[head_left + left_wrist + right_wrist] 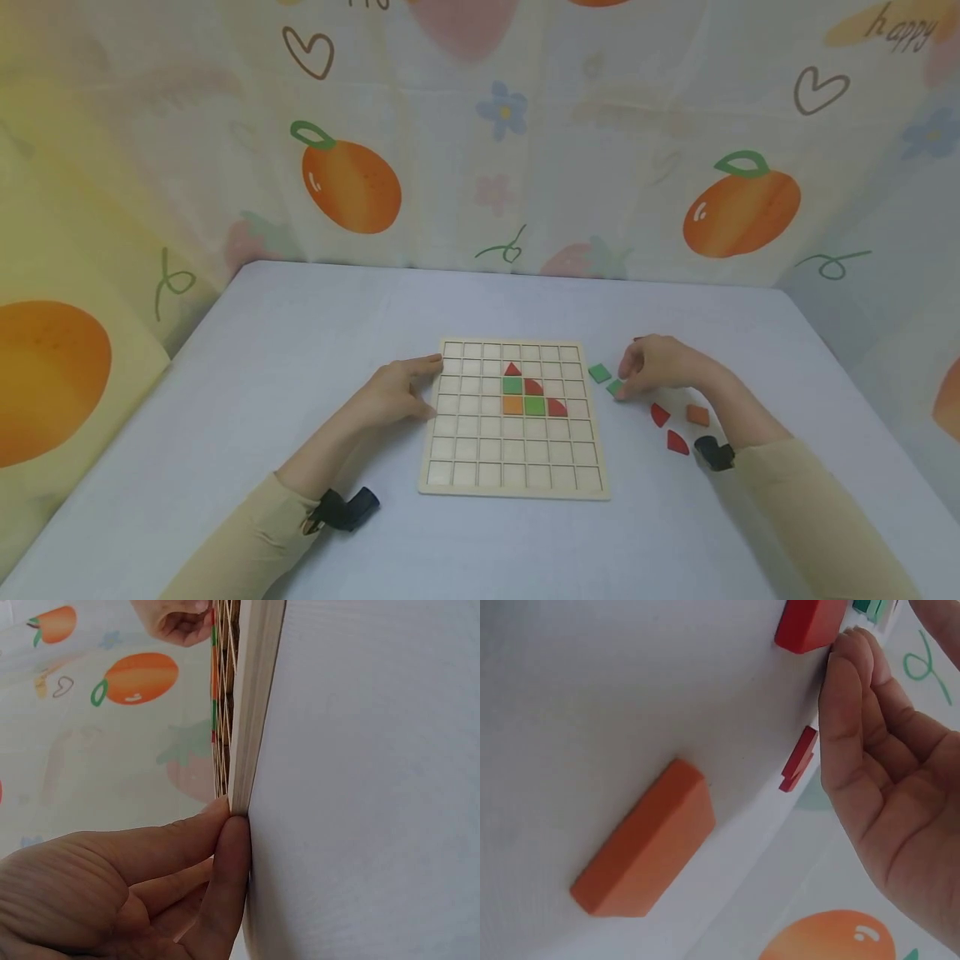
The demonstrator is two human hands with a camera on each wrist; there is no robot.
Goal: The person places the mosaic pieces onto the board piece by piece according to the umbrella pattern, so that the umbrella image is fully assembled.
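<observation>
My left hand (390,390) rests against the left edge of a light wooden grid board (465,475). In the left wrist view, thumb and fingertips touch the board's edge (255,712). On the grid sit a red triangle (512,370), a green square (512,386), an orange square (512,405), a lighter green square (535,406) and two red quarter-circles (557,407). Right of the board, my right hand (660,363) reaches down to a green square (614,388), its fingertips touching it and partly covering it. A gap shows between thumb and fingers in the right wrist view.
Another green square (599,372) lies by the board's right edge. Two red quarter-circles (677,442) and an orange square (697,415) lie below the right hand. A red piece shows partly behind that hand. A printed cloth (510,192) hangs behind the white table (322,317).
</observation>
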